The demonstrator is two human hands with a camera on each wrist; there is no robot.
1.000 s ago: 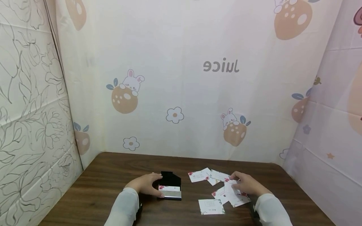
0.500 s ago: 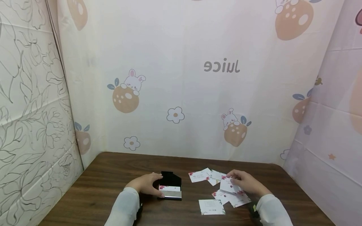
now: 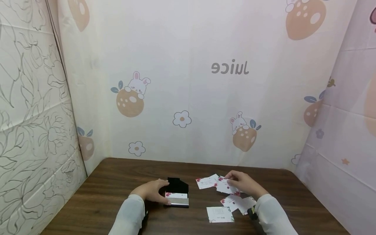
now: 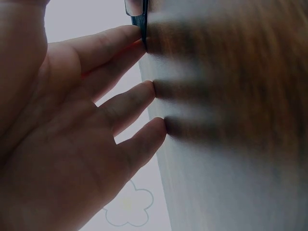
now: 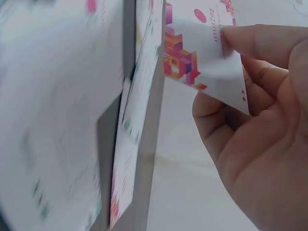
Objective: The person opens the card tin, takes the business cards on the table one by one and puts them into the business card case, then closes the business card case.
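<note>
My left hand rests on the table at the left side of an open business card case. Its thumb lies at the case's front corner and its index finger at the rear, holding it between them. In the left wrist view the other fingertips touch the wood. Inside the case, a white card with pink flowers shows behind the silvery front; the black lid is tipped back. My right hand pinches a business card between thumb and fingers, tilted just above the loose cards. It has pink and orange printing.
Several white business cards with floral corners lie on the brown wooden table right of the case. One card lies nearest me, an overlapping pair sits behind it, and another card lies farther back. Printed curtains surround the table.
My right hand has lifted a card off the right-hand pile and carried it left and away from me, over the rear cards. The left hand and the case have stayed put.
</note>
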